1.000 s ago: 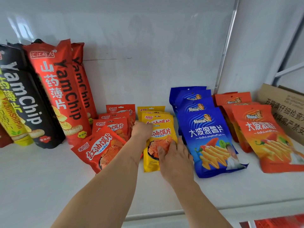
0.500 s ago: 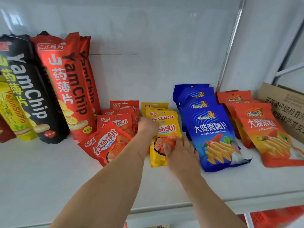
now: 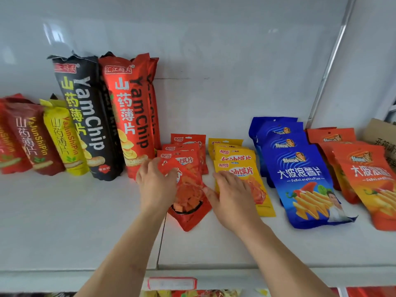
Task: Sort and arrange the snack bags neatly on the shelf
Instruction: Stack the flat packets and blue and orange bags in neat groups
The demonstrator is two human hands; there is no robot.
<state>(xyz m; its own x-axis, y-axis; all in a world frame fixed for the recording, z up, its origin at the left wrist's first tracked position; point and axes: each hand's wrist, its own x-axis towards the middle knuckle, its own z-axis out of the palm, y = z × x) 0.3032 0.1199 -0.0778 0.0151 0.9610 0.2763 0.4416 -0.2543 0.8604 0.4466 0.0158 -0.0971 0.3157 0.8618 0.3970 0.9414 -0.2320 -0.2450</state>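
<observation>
While most rows stand sorted by colour, two hands straightening the small red pouches mid-shelf.

Left hand (image 3: 157, 183) gripping the front red pouch (image 3: 188, 196), thumb curled over its top, pouch lying askew ahead of its red stack (image 3: 182, 151). Right hand (image 3: 231, 196) flat, fingers relaxed, resting on the front yellow pouch (image 3: 252, 185) just beside. Tall yam chip bags (image 3: 128, 116) upright at left; blue bags (image 3: 300, 172) and orange bags (image 3: 364, 174) fanned at right. Likely left to do: squaring that crooked red pouch on the white shelf (image 3: 64, 221).
</observation>
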